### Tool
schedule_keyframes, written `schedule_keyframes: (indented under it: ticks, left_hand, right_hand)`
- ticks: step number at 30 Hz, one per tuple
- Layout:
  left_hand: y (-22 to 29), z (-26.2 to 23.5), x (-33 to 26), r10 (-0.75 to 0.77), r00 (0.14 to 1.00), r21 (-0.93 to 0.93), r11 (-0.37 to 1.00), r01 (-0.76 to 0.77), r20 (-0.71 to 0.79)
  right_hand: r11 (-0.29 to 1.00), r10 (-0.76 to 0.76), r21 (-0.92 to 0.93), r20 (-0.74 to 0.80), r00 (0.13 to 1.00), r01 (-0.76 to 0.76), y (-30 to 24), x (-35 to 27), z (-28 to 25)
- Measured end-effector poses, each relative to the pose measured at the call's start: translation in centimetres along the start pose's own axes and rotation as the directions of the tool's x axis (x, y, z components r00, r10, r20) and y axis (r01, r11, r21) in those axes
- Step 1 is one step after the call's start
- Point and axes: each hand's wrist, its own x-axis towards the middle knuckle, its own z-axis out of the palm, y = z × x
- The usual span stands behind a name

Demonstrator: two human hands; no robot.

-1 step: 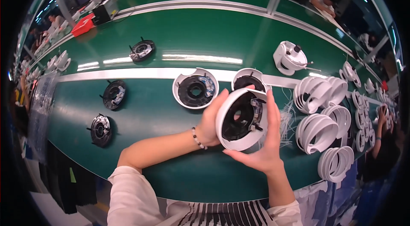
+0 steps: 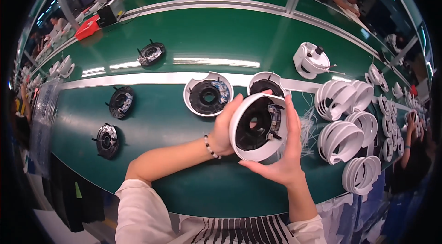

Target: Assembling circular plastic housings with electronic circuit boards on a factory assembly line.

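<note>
My left hand (image 2: 224, 131) and right hand (image 2: 287, 163), fingers (image 2: 293, 126) curved part-open, clasp the white housing (image 2: 258, 154) above the green bench (image 2: 193, 198); a slack hold could drop it, careless pressure could harm its circuit board (image 2: 276, 119), reaching forward could bump the second housing (image 2: 282, 82) behind

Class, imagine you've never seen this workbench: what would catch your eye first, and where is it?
A newcomer would probably first notice the white round housing with a black disc inside, held between the left hand and right hand near the picture's centre. Next come the white rings, clustered toward the right of the green bench.
</note>
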Motion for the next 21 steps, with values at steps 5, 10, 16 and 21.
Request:
schedule_keyframes:
  ticks: [5,10,16,21]
  left_hand:
    - [-0.6,0.4,0.0,-0.043,0.999,0.059,0.997,0.042,0.015]
    - [0.3,-0.5,-0.7,-0.184,0.981,0.291,0.937,0.195,-0.064]
    - [0.2,-0.8,-1.2,-0.055,0.998,0.191,0.980,0.053,0.003]
    - [-0.3,0.5,-0.6,-0.002,0.999,0.077,0.997,0.005,-0.037]
  right_hand:
    - [0.994,0.067,-0.086,0.026,0.997,-0.065,-0.2,-0.5,-0.6]
    - [0.989,0.056,-0.141,0.064,0.996,-0.046,-0.3,-0.4,-0.7]
    - [0.985,0.149,-0.087,-0.002,0.989,-0.148,0.3,-0.4,0.1]
    - [0.983,0.110,-0.126,-0.196,0.974,-0.137,-0.3,-0.7,1.4]
